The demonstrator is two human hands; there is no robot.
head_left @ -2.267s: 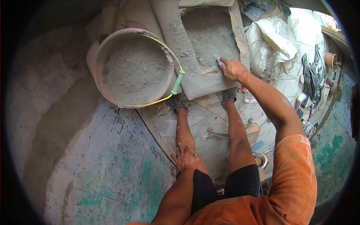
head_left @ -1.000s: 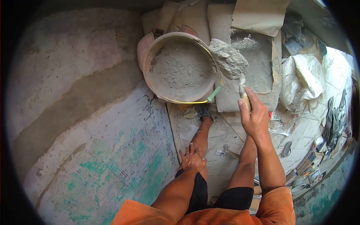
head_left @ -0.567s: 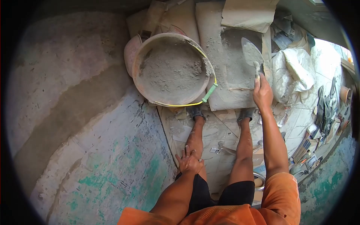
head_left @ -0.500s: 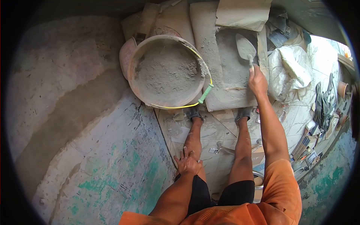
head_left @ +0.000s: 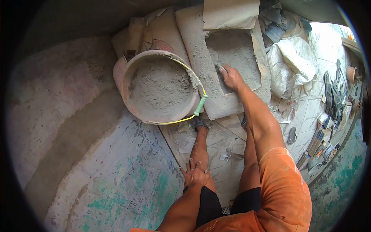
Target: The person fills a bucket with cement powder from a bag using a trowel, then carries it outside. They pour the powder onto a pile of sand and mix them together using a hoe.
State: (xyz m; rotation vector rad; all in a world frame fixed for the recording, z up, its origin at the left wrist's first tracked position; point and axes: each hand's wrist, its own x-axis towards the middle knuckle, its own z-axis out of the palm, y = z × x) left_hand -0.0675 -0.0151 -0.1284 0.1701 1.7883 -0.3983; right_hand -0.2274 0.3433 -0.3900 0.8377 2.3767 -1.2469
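My right hand (head_left: 232, 78) is closed around the trowel's handle at the left side of the opening in a paper cement bag (head_left: 193, 38). The trowel's blade is hidden; only a small grey bit shows by my fingertips. Grey powder (head_left: 236, 48) fills the torn opening, and a paper flap (head_left: 231, 14) is folded back above it. To the left of the bag stands a bucket (head_left: 130, 107) holding lumpy grey powder, its yellow wire handle with a green grip (head_left: 201, 104) hanging over the right rim. My left hand (head_left: 195, 176) rests on my left leg with fingers spread.
A white woven sack (head_left: 291, 63) lies right of the bag. Beyond it are a dark sandal (head_left: 292, 135), black plastic (head_left: 335, 94) and scattered tools (head_left: 317, 143). Another bag (head_left: 160, 31) leans behind the bucket, and a paint-stained wall (head_left: 116, 170) runs along the left.
My right hand has moved left and down with the trowel, from the right side of the bag's opening to its left side. The trowel's blade has gone out of sight. My left hand stays on the leg.
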